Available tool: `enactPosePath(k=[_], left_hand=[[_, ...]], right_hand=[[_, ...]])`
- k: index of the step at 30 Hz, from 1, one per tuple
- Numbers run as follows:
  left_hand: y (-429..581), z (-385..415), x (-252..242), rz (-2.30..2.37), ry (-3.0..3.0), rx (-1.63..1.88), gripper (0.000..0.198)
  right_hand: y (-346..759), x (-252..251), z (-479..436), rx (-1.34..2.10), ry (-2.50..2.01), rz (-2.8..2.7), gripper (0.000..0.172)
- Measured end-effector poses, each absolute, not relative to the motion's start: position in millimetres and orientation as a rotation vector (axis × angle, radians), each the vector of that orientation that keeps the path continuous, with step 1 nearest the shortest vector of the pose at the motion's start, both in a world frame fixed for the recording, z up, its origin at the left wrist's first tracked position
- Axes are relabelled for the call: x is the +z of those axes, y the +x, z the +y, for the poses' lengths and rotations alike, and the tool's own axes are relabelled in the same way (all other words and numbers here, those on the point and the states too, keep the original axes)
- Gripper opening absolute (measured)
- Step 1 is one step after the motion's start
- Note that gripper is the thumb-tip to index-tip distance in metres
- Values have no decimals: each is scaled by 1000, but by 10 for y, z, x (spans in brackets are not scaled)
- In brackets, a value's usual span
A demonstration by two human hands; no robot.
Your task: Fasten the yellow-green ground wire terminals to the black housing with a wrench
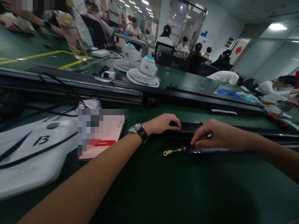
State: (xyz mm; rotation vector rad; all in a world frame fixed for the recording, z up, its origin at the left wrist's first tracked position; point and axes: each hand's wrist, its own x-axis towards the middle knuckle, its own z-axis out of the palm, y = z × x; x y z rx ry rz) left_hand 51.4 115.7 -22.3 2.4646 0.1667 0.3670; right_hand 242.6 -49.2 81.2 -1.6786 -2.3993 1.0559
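My left hand (167, 123), a watch (138, 129) at its wrist, is closed with fingers curled over the near end of a long black profile (187, 128). My right hand (213, 137) wears a ring and pinches a slim tool with a shiny metal end (209, 135). Its tip points down at the profile's left end, where a short yellow-green wire with a ring terminal (166, 153) sticks out to the left. My fingers partly hide the tool, so its exact kind does not show.
Left of my arm lie a phone (109, 130) and a white plastic piece marked 13 (46, 152) with black cables over it. Long dark rails (105, 90) cross the green table behind. Beyond stand two white fans (146, 74) and a glass (73, 40). Other people sit farther off.
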Motion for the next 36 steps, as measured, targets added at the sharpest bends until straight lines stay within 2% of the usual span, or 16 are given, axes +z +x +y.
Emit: enactPosePath(k=[20, 26, 36], left_hand=[[498, 1152, -209, 173, 2415, 354, 15], [507, 1152, -215, 148, 2405, 365, 13], [501, 1160, -217, 114, 2394, 379, 11]], right_hand=[[2309, 1032, -212, 1097, -1483, -2757, 23], [2203, 1114, -99, 1025, -1402, -2996, 29], [2005, 1222, -113, 748, -1260, -3320, 25]])
